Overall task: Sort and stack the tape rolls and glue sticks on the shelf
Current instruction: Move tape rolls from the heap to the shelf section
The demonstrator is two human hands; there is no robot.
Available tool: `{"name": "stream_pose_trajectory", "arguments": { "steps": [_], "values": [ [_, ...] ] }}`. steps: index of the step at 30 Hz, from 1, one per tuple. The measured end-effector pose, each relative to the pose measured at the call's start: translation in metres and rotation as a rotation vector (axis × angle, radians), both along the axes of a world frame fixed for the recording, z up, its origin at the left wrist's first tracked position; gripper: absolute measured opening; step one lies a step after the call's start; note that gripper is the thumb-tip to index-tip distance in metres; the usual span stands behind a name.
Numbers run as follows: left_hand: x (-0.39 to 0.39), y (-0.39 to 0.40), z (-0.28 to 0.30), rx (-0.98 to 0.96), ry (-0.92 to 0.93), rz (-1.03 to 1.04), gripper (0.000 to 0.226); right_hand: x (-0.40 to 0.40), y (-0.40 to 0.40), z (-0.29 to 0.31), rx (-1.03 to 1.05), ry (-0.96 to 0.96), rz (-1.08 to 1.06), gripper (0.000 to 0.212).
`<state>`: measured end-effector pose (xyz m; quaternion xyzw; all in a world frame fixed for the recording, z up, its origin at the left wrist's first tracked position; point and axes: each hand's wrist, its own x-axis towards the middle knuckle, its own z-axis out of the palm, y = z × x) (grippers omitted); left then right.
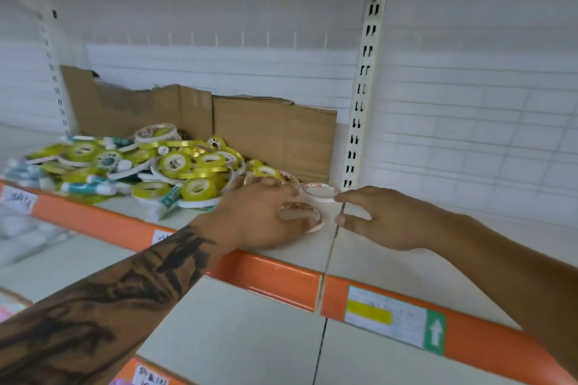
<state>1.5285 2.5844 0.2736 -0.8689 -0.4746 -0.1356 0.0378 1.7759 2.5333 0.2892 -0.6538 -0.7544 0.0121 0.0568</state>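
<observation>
A heap of yellow-green tape rolls (175, 162) mixed with teal and white glue sticks (90, 187) lies on the left part of the white shelf (406, 262). My left hand (256, 216) lies over a flat white tape roll (305, 216) at the heap's right end, fingers curled around its rim. A second white roll (320, 192) lies flat just behind it. My right hand (384, 219) hovers to the right, its index fingertip touching that second roll, thumb and fingers spread.
Torn brown cardboard (275, 131) leans against the white back wall behind the heap. A slotted upright (366, 78) divides the bays. An orange price rail (275, 278) with labels runs along the shelf's front edge. A lower shelf lies below.
</observation>
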Motion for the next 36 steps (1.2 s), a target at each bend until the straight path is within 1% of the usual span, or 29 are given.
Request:
{"name": "stream_pose_trajectory", "arguments": {
  "steps": [2,5,7,11,13,16,19,21,24,28,30,33,36],
  "values": [
    [-0.015,0.006,-0.005,-0.007,-0.01,-0.069,0.089,-0.014,0.021,-0.004,0.012,0.028,-0.007,0.058],
    [-0.022,0.011,-0.012,-0.04,-0.094,-0.162,0.077,-0.019,0.045,-0.019,-0.01,0.07,-0.032,0.06],
    [-0.022,0.014,-0.014,-0.033,-0.117,-0.187,0.068,-0.016,0.054,-0.027,-0.045,0.126,-0.066,0.059],
    [-0.023,0.015,-0.015,-0.041,-0.126,-0.188,0.057,-0.013,0.051,-0.029,-0.042,0.263,-0.085,0.047],
    [-0.023,0.015,-0.016,-0.003,-0.136,-0.216,0.052,-0.014,0.05,-0.029,-0.012,0.238,-0.086,0.044],
    [-0.023,0.017,-0.019,0.075,-0.132,-0.218,0.054,-0.019,0.049,-0.027,0.027,0.199,-0.107,0.034],
    [-0.023,0.019,-0.02,0.111,-0.148,-0.264,0.04,-0.018,0.043,-0.025,0.042,0.173,-0.137,0.023],
    [-0.023,0.021,-0.02,0.123,-0.176,-0.305,0.036,-0.016,0.037,-0.024,0.045,0.174,-0.147,0.028],
    [-0.023,0.025,-0.02,0.125,-0.243,-0.389,0.034,-0.011,0.031,-0.024,0.093,0.204,-0.138,0.041],
    [-0.021,0.026,-0.022,0.077,-0.296,-0.518,0.031,-0.009,0.03,-0.024,0.115,0.241,-0.142,0.048],
    [-0.021,0.025,-0.022,0.067,-0.298,-0.523,0.031,-0.01,0.028,-0.023,0.128,0.24,-0.143,0.047],
    [-0.019,0.022,-0.019,0.047,-0.29,-0.465,0.036,-0.004,0.019,-0.019,0.129,0.214,-0.14,0.046],
    [-0.011,0.014,-0.014,0.058,-0.331,-0.432,0.031,0.015,0.002,-0.006,0.144,0.183,-0.17,0.047]
  ]
}}
